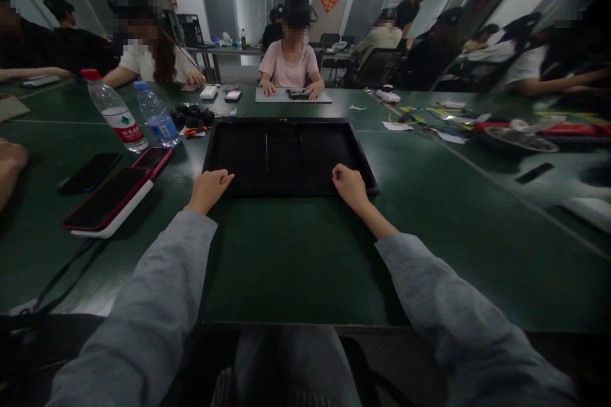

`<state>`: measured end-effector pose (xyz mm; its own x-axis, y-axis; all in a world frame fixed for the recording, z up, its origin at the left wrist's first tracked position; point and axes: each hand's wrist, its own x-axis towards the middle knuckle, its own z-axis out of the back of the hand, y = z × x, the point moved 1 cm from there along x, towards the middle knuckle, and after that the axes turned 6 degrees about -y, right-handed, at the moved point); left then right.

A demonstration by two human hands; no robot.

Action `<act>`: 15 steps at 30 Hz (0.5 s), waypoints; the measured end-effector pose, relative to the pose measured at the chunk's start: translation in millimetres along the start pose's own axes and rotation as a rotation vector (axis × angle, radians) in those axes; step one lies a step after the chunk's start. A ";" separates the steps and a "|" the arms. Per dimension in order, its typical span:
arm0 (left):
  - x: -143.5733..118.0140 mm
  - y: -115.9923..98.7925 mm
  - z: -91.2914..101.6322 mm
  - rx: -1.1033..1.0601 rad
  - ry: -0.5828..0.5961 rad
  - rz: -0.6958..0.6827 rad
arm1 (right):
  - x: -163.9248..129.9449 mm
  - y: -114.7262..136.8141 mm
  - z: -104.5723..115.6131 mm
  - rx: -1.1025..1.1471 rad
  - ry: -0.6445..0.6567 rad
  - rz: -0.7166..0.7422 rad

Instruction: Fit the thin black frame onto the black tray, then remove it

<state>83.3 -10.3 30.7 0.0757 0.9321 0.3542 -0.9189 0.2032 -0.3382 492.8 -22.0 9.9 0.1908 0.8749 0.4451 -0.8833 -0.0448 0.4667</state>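
Note:
A shallow black rectangular housing (243, 178), like an empty monitor shell with a raised rim, lies flat on the green table. Two thin light strips run inside it near its middle. My left hand (209, 191) is curled into a fist at its near left corner, the thumb side towards the middle. Over the near edge on the right, my right hand (351, 184) is also closed in a fist. Nothing shows in either fist. Whether the hands press on the rim or only hover over it, I cannot tell.
To the left stand a red-capped bottle (117, 114) and a blue-capped bottle (156, 116). Near them lie a dark phone (90, 173) and a red-cased phone (109, 198) on a white block. Cables (420, 116) are at right. A person (291, 60) sits opposite.

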 end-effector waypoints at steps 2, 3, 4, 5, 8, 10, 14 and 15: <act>-0.9 -1.1 0.7 0.005 0.003 0.006 | -1.5 2.9 1.6 -0.018 -0.003 -0.006; -1.3 -1.8 1.4 0.006 0.003 0.009 | -2.0 4.0 2.5 -0.020 -0.003 -0.007; -1.5 -2.4 2.1 0.005 0.003 0.012 | -2.3 4.7 3.3 -0.017 -0.002 -0.006; -1.6 -2.8 2.7 0.004 0.003 0.015 | -2.4 4.9 3.9 -0.012 0.000 -0.005; -1.2 -2.4 3.4 -0.005 -0.004 0.009 | -1.6 3.2 4.7 0.010 0.003 0.009; -0.6 -0.3 2.3 -0.017 -0.019 -0.007 | -1.1 1.5 4.8 0.028 0.005 0.021; -0.1 4.4 -0.6 -0.046 -0.056 -0.045 | -1.6 -0.2 5.3 0.056 -0.018 0.043; -0.2 4.9 -0.7 -0.050 -0.062 -0.050 | -2.0 -0.4 5.4 0.061 -0.024 0.049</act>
<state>79.1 -9.3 28.4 0.0953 0.9005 0.4244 -0.8941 0.2649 -0.3613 495.1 -26.3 13.0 0.1588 0.8592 0.4863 -0.8641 -0.1174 0.4895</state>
